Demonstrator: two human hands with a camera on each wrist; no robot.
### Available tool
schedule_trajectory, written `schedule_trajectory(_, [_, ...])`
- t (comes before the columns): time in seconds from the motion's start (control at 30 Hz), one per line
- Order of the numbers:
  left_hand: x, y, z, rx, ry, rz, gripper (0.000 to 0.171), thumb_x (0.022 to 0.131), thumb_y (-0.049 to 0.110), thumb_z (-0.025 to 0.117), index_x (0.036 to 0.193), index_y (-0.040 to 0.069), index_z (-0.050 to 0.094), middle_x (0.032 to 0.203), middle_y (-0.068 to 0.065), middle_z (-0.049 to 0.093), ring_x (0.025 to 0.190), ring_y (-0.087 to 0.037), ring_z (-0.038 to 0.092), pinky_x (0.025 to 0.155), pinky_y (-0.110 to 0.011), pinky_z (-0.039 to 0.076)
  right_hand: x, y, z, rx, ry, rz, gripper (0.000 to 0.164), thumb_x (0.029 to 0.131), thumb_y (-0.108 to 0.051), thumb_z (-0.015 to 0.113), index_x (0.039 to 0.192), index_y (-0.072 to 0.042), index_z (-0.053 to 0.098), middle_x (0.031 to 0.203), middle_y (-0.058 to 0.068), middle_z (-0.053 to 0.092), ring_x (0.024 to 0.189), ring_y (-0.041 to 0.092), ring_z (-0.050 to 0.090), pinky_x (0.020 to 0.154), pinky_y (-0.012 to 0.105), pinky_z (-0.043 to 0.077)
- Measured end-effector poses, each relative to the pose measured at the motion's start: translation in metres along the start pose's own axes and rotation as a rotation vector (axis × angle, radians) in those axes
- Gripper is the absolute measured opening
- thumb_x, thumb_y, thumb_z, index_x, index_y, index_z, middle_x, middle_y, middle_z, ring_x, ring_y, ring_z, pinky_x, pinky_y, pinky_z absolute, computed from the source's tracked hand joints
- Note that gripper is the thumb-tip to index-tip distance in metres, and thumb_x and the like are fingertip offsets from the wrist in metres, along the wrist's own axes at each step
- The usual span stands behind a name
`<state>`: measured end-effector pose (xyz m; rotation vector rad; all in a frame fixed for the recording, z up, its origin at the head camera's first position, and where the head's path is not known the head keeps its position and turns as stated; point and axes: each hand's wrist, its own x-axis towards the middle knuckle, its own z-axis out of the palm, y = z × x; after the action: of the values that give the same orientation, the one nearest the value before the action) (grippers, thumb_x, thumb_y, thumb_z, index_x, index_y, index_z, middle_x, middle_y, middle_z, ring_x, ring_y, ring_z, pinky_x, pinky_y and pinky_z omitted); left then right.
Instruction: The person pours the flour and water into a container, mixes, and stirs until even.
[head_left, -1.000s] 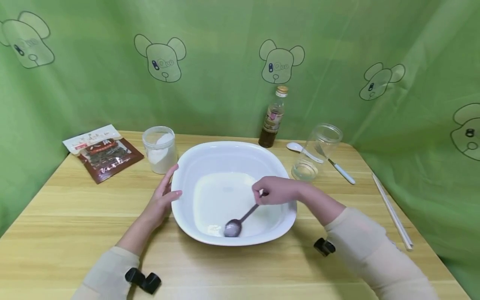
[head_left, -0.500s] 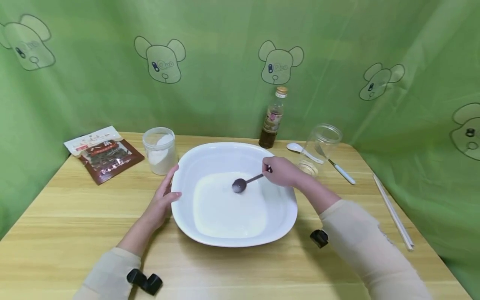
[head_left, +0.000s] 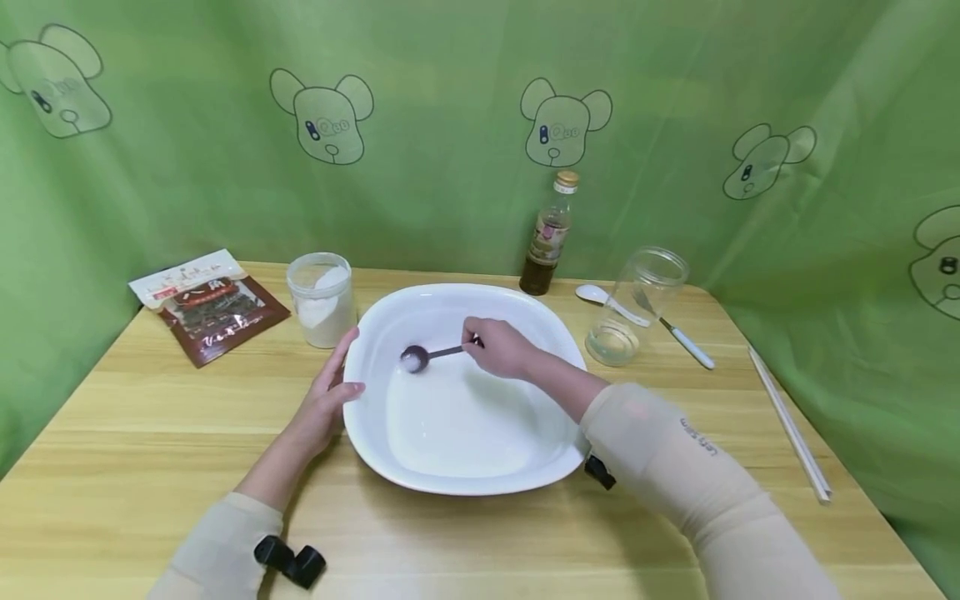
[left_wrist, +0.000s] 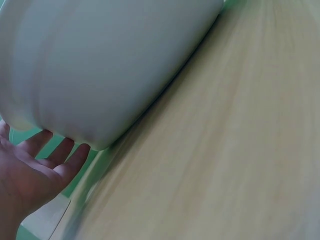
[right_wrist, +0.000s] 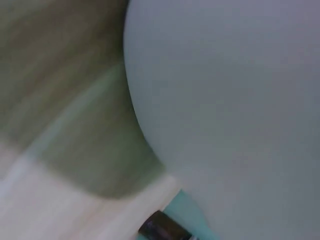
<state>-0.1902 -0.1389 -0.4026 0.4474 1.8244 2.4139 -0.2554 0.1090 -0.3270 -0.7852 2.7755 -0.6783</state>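
Observation:
A large white basin [head_left: 461, 477] with rounded corners sits in the middle of the wooden table, and liquid shows on its floor. My right hand [head_left: 498, 346] is over the basin and grips the handle of a dark spoon [head_left: 415, 359]. The spoon's bowl points left, low in the basin near its far left side. On the basin's left side, my left hand [head_left: 327, 396] rests spread fingers against the outer wall, its thumb at the rim. The left wrist view shows these fingertips [left_wrist: 80, 149] touching the wall. In the right wrist view the basin's outside hides the right hand.
Left of the basin stand a jar of white powder [head_left: 322, 304] and a brown spice packet [head_left: 212, 307]. Behind it is a bottle of dark liquid [head_left: 545, 242]. To the right are a clear jar [head_left: 636, 312], a white spoon [head_left: 611, 304], a light-handled utensil [head_left: 692, 347] and chopsticks [head_left: 789, 425].
The right hand has swept the spoon from the front of the basin to the back, then left along the far side. The left hand has stayed at the basin's left side.

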Motion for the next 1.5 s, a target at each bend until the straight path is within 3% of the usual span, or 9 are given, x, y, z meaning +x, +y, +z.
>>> schedule_trajectory(0.23, [0.000, -0.002, 0.000, 0.001, -0.002, -0.004, 0.075, 0.073, 0.004, 0.044, 0.140, 0.016, 0.011, 0.139, -0.015, 0.014, 0.111, -0.031, 0.036, 0.080, -0.036, 0.045, -0.029, 0.000, -0.002, 0.159, -0.253, -0.151, 0.009, 0.083, -0.005, 0.050, 0.076, -0.003, 0.055, 0.056, -0.003, 0.044, 0.047, 0.008, 0.035, 0.047, 0.019, 0.033])
schedule_trajectory(0.4, [0.001, -0.001, -0.001, 0.005, -0.001, -0.012, 0.074, 0.074, 0.003, 0.044, 0.140, 0.018, 0.012, 0.139, -0.015, 0.016, 0.109, -0.030, 0.038, 0.078, -0.039, 0.046, -0.053, 0.010, -0.022, 0.110, -0.406, -0.191, 0.012, 0.080, -0.003, 0.052, 0.070, -0.009, 0.054, 0.064, -0.005, 0.051, 0.055, 0.007, 0.040, 0.053, 0.020, 0.037])
schedule_trajectory(0.53, [0.000, 0.000, -0.002, 0.001, -0.002, -0.015, 0.074, 0.074, 0.003, 0.043, 0.140, 0.018, 0.012, 0.139, -0.015, 0.016, 0.109, -0.031, 0.038, 0.078, -0.039, 0.046, -0.066, 0.020, -0.045, 0.004, -0.380, -0.164, 0.016, 0.077, 0.000, 0.051, 0.065, -0.010, 0.052, 0.065, -0.005, 0.052, 0.060, 0.009, 0.044, 0.057, 0.023, 0.039])
schedule_trajectory(0.73, [0.000, 0.001, -0.001, -0.011, -0.004, -0.014, 0.074, 0.074, 0.001, 0.042, 0.140, 0.016, 0.012, 0.138, -0.016, 0.016, 0.111, -0.032, 0.035, 0.082, -0.039, 0.044, -0.072, 0.034, -0.067, -0.110, -0.237, -0.028, 0.014, 0.078, -0.001, 0.050, 0.067, -0.008, 0.052, 0.061, -0.002, 0.048, 0.056, 0.012, 0.042, 0.052, 0.025, 0.038])
schedule_trajectory(1.07, [-0.001, 0.001, 0.000, 0.007, 0.007, -0.016, 0.073, 0.073, 0.002, 0.042, 0.139, 0.016, 0.013, 0.138, -0.016, 0.017, 0.109, -0.025, 0.039, 0.079, -0.034, 0.046, -0.038, 0.039, -0.047, -0.133, 0.036, 0.053, 0.006, 0.078, -0.005, 0.052, 0.072, -0.005, 0.055, 0.069, 0.004, 0.055, 0.062, 0.018, 0.047, 0.058, 0.030, 0.042])
schedule_trajectory(1.17, [-0.001, 0.000, 0.000, 0.008, 0.009, -0.020, 0.073, 0.074, 0.003, 0.042, 0.139, 0.016, 0.014, 0.138, -0.015, 0.017, 0.107, -0.022, 0.040, 0.078, -0.033, 0.047, -0.030, 0.031, -0.033, -0.061, 0.024, 0.031, 0.006, 0.078, -0.004, 0.053, 0.073, -0.006, 0.055, 0.072, 0.003, 0.056, 0.065, 0.018, 0.048, 0.062, 0.030, 0.043])
schedule_trajectory(1.33, [-0.001, -0.001, 0.000, 0.008, 0.010, -0.022, 0.072, 0.074, 0.003, 0.042, 0.139, 0.016, 0.013, 0.139, -0.014, 0.016, 0.108, -0.024, 0.039, 0.079, -0.035, 0.046, -0.034, 0.019, -0.018, 0.090, -0.138, -0.023, 0.007, 0.080, -0.004, 0.053, 0.073, -0.006, 0.056, 0.068, 0.000, 0.053, 0.058, 0.013, 0.043, 0.056, 0.024, 0.040])
schedule_trajectory(1.43, [0.000, 0.000, 0.000, 0.008, 0.010, -0.022, 0.072, 0.074, 0.004, 0.042, 0.139, 0.016, 0.013, 0.139, -0.015, 0.017, 0.108, -0.025, 0.040, 0.079, -0.035, 0.046, -0.045, 0.017, -0.021, 0.069, -0.209, -0.039, 0.009, 0.080, -0.005, 0.053, 0.071, -0.007, 0.055, 0.067, -0.002, 0.052, 0.058, 0.011, 0.042, 0.055, 0.023, 0.039])
schedule_trajectory(1.5, [0.000, 0.001, 0.000, 0.005, 0.012, -0.022, 0.073, 0.074, 0.003, 0.042, 0.139, 0.016, 0.013, 0.139, -0.015, 0.017, 0.107, -0.024, 0.041, 0.078, -0.035, 0.047, -0.052, 0.016, -0.027, 0.003, -0.193, -0.018, 0.011, 0.080, -0.005, 0.053, 0.070, -0.009, 0.054, 0.068, -0.002, 0.052, 0.061, 0.012, 0.043, 0.057, 0.024, 0.039])
